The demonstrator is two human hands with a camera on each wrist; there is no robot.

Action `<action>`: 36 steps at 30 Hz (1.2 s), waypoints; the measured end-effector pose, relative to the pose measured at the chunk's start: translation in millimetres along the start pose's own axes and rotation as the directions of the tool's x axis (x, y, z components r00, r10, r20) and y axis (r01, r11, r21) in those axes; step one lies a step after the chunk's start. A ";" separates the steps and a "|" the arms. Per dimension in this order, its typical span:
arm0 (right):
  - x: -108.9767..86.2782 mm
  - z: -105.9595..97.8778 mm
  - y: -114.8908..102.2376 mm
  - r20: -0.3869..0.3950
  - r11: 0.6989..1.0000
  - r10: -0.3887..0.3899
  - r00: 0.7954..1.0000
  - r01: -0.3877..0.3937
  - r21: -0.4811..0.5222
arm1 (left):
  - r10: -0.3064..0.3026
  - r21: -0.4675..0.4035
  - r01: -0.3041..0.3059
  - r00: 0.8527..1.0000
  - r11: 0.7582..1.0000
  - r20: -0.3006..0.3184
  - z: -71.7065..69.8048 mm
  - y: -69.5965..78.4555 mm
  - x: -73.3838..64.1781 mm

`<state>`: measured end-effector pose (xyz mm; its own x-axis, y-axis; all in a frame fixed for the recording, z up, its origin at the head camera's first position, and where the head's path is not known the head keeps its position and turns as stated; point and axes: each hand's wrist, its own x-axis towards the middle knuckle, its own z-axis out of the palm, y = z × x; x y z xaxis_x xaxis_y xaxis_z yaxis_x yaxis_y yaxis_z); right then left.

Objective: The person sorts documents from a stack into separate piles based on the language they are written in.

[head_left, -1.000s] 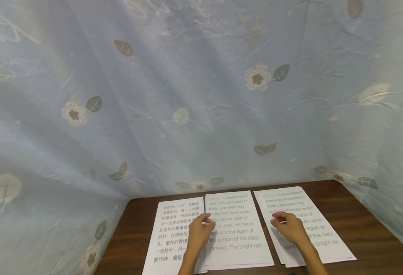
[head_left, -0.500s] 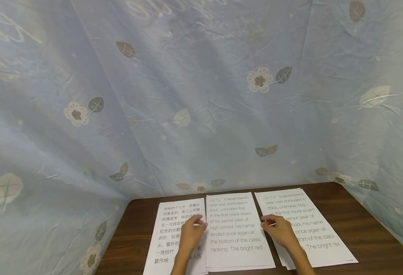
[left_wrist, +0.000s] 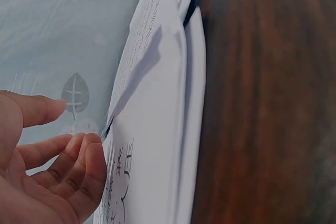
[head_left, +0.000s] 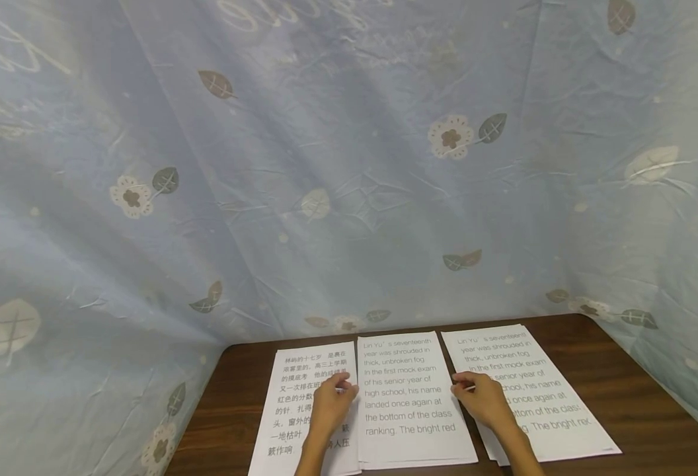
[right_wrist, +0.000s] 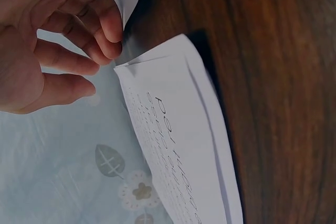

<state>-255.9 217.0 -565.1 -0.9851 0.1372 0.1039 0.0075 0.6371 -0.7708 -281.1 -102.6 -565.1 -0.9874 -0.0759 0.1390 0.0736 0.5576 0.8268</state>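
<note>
Three stacks of printed paper lie side by side: a left stack point(head_left: 268, 423) with Chinese characters, a middle stack point(head_left: 411, 423) and a right stack point(head_left: 557, 410), both in English. Over the right part of the left stack is my left hand point(head_left: 330, 404), its fingertips right by the middle stack's left edge. My right hand point(head_left: 486, 402) overlaps the right stack, fingertips close to the middle stack's right edge. In the left wrist view, thumb and loosely bent fingers point(left_wrist: 94, 169) stand apart with nothing between them. The right wrist view shows the right fingers point(right_wrist: 107, 24) likewise relaxed and holding nothing.
The stacks lie on a dark brown wooden table point(head_left: 634, 383), with a narrow gap between the middle and right ones. Behind and beside it hangs a pale blue curtain point(head_left: 349, 165) printed with leaves and flowers. Sheets show slightly uneven edges near the front.
Both hands have moved left since a second ago, the right one to the middle stack's right edge, the left one off the middle stack's text. Over the last half second they barely move.
</note>
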 end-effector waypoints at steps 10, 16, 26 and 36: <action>0.9 0.4 0.9 0.001 1.000 0.004 1.000 -0.004 -0.020 | -0.009 0.010 0.009 1.000 1.000 0.021 1.3 1.2 -1.7; -0.2 3.7 3.1 -0.011 0.999 0.002 1.000 -0.002 -0.043 | -0.012 0.036 0.010 0.998 0.999 0.061 2.3 -1.3 -1.7; -1.9 8.0 -1.5 0.010 0.996 -0.014 1.000 0.014 -0.088 | -0.013 0.059 0.007 0.995 0.998 0.101 2.3 -0.3 -3.6; -0.4 11.1 0.5 0.011 0.996 -0.008 1.000 0.009 -0.090 | 0.015 0.068 -0.024 0.991 0.997 0.136 4.7 -2.1 -0.8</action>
<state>-257.4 208.8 -572.5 -0.9870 0.1236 0.1030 0.0141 0.7040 -0.7101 -281.1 -99.8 -569.6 -0.9961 0.0450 0.0759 0.0875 0.6139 0.7845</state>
